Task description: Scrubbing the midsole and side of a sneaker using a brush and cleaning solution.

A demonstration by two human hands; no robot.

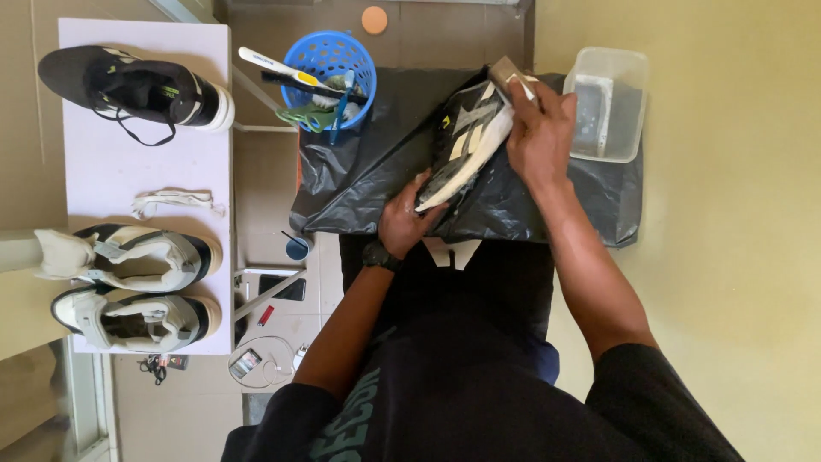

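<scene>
My left hand [404,218] grips the near end of a black, grey and white sneaker [466,145], which lies tilted over a black plastic sheet [359,171]. My right hand [540,128] presses a small grey block [505,70], like a sponge or eraser, against the shoe's far end by the sole. A dark watch sits on my left wrist.
A blue basket [318,53] with brushes stands at the sheet's far left. A clear plastic tub [609,103] sits to the right. On a white board [111,162] at left lie a black sneaker [137,85], a white lace [175,202] and a cream pair [137,287].
</scene>
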